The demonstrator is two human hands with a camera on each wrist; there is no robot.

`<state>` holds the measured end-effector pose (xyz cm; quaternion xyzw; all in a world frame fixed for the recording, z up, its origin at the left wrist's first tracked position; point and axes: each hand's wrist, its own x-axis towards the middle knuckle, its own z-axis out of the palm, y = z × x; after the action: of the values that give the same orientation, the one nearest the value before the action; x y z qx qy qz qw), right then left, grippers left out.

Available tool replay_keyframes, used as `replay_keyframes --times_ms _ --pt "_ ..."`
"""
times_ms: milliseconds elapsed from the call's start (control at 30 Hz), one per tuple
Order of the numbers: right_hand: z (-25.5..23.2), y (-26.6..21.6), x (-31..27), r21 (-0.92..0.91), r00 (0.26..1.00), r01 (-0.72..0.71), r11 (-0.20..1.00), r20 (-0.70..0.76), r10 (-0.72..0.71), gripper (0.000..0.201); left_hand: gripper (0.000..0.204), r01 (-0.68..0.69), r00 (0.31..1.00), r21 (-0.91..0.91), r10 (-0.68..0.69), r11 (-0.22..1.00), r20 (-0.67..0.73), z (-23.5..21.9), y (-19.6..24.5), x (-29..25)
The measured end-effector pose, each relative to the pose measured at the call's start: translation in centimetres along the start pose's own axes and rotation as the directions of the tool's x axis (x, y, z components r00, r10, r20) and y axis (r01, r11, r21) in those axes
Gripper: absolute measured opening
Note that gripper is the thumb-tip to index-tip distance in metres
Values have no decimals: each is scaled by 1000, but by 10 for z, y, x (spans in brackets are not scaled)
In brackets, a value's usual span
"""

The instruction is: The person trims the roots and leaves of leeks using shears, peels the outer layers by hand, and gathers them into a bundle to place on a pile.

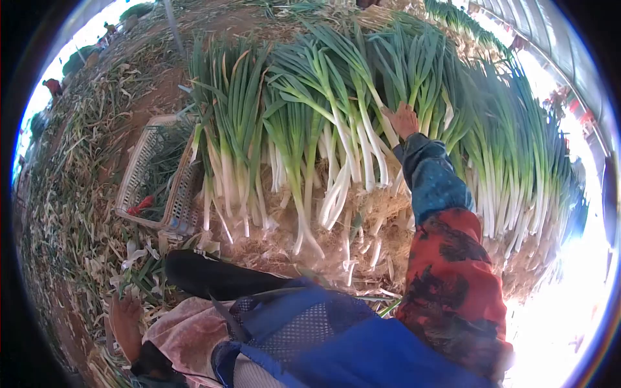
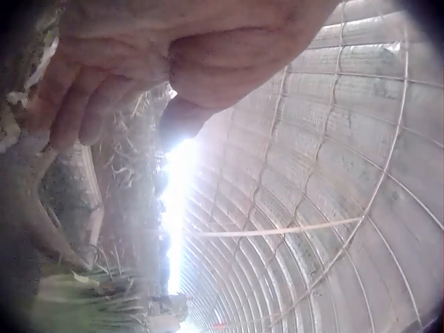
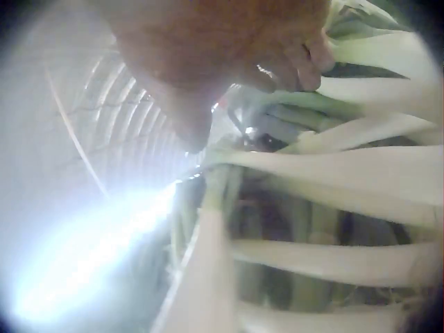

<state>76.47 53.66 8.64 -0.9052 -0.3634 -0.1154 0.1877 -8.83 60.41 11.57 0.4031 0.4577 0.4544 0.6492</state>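
Observation:
Long green onions (image 1: 349,110) with green tops and white stems lie in a wide row in the head view. My right hand (image 1: 402,121) reaches onto them where the green meets the white. In the right wrist view the right hand (image 3: 243,55) is above pale stems (image 3: 347,166), its thumb apart from its bent fingers; no firm grip shows. Down at the lower left, my left hand (image 1: 126,320) hangs low over leaf litter, away from the onions. The left wrist view shows the left hand (image 2: 159,62) with loosely bent fingers and nothing visible held.
A white plastic crate (image 1: 139,171) with green leaves and a red item (image 1: 141,205) inside stands left of the onions. Loose leaves (image 1: 77,194) cover the ground on the left. A dark-clad leg (image 1: 213,275) extends in front of the body. A ribbed cover (image 2: 312,173) arches overhead.

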Motion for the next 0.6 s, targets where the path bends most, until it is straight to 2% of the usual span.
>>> replay_keyframes --times_ms 67,100,167,200,233,267,300,333,367,400,467,500,533,567,600 --pt "16 3 4 -107 998 -44 993 33 48 74 55 -38 999 174 32 984 36 -46 -11 -19" --pt "19 -3 3 -165 1000 -16 986 14 19 74 54 -63 997 256 51 965 57 -63 -17 -27" --pt "25 -5 -17 -290 1000 22 957 -9 -26 73 53 -23 993 593 85 805 -76 -68 -20 -48" --pt "30 -10 -16 -334 999 -12 943 40 27 74 52 -33 994 592 88 805 -65 -84 -28 -53" --pt "28 -10 -10 -243 985 -35 969 157 75 75 52 -42 995 591 90 806 -53 -98 -35 -58" --pt "16 -17 -6 -154 954 -68 986 278 110 76 52 -81 997 428 78 900 25 -142 -51 -55" --pt "8 -23 -2 -69 909 -113 991 395 131 78 52 -54 998 302 57 952 -3 -150 -57 -54" --pt "1 -31 -7 -49 898 -4 999 440 25 78 51 -31 999 170 36 985 -30 -155 -63 -54" --pt "-7 -39 -13 -19 874 103 994 478 -82 79 50 38 987 88 -24 995 -158 -134 -53 -59" --pt "-19 -59 -37 -58 869 320 946 417 -268 76 49 85 957 -4 -83 996 -279 -120 -49 -57" --pt "-11 -67 -49 -52 861 349 936 412 -298 69 43 83 943 43 -65 996 -326 -115 -56 -46" --pt "12 -55 -49 -3 870 149 989 476 -130 66 40 93 936 74 -62 993 -347 -113 -57 -43" --pt "33 -45 -57 9 928 133 991 351 -127 60 35 82 947 -2 -79 997 -311 -107 -54 -39" --pt "38 -45 -64 -6 946 68 998 319 -62 58 30 62 960 -83 -82 995 -268 -98 -53 -32" --pt "29 -46 -71 51 937 95 994 332 -106 57 25 48 971 -165 -85 985 -224 -88 -52 -25"
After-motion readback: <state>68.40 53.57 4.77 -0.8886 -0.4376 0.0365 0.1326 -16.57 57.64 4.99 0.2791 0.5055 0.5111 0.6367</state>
